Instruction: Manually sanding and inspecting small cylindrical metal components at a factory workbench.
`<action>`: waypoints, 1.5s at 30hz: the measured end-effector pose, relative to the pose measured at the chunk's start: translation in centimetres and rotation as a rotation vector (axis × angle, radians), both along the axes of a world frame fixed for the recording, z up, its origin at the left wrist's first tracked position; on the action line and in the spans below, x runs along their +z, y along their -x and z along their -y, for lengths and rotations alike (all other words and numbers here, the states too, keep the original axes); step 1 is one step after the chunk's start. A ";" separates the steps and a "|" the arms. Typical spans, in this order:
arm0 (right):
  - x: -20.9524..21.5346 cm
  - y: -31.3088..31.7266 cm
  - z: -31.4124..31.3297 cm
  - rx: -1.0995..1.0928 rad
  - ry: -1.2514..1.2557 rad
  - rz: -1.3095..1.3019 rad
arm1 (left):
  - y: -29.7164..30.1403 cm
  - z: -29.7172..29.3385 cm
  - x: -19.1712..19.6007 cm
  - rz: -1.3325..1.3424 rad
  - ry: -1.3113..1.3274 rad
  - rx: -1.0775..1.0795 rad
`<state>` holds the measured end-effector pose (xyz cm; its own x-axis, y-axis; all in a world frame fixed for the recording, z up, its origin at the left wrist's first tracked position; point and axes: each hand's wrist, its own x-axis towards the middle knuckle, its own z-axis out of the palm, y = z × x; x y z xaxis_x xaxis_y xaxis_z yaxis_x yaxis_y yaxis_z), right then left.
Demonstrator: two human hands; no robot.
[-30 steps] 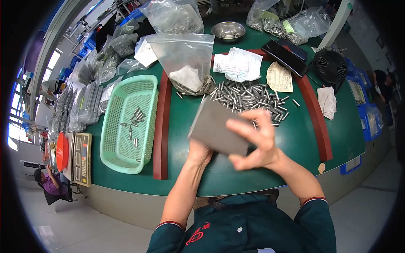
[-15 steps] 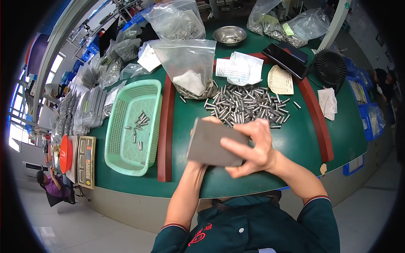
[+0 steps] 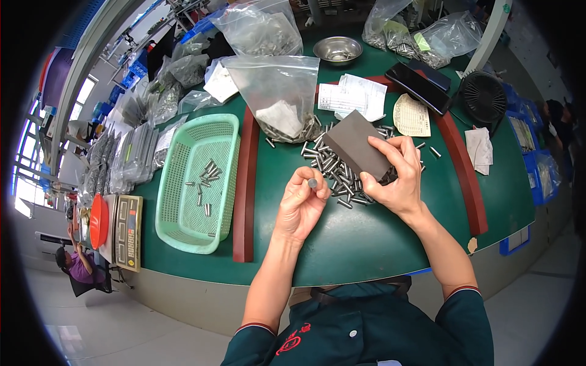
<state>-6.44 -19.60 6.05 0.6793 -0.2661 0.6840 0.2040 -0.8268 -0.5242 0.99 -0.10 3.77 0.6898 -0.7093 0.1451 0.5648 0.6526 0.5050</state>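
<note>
Between the fingertips of my left hand (image 3: 301, 206) is a small metal pin (image 3: 312, 183), its round end facing up. My right hand (image 3: 398, 175) is closed on a dark grey-brown rectangular block (image 3: 359, 145), with the thumb along its near edge and fingers over its right side. The block is tilted above a heap of loose metal pins (image 3: 330, 163) and hides much of it. Left of my hands stands a pale green plastic basket (image 3: 229, 177) with several pins on its floor.
Dark red bars (image 3: 244, 207) edge the work area on the green table (image 3: 342, 244). Behind the heap are a clear bag (image 3: 274, 79) of metal parts, papers (image 3: 360, 94), a black phone (image 3: 418, 88) and a steel bowl (image 3: 337, 50). A black fan (image 3: 482, 97) stands at the right.
The block has moved forward and right over the heap, now in my right hand alone. My left hand, earlier mostly hidden behind the block, now shows apart from it with a pin.
</note>
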 end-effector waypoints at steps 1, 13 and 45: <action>0.0 0.0 0.0 0.002 0.000 -0.001 | 0.1 0.1 0.1 -0.001 0.000 0.002; 0.9 0.3 -1.7 0.214 -0.092 0.056 | -0.1 -0.8 -1.1 -0.039 0.043 -0.129; 0.5 1.0 -3.8 0.326 0.235 0.269 | 0.8 -0.8 -3.9 -0.326 0.063 -0.206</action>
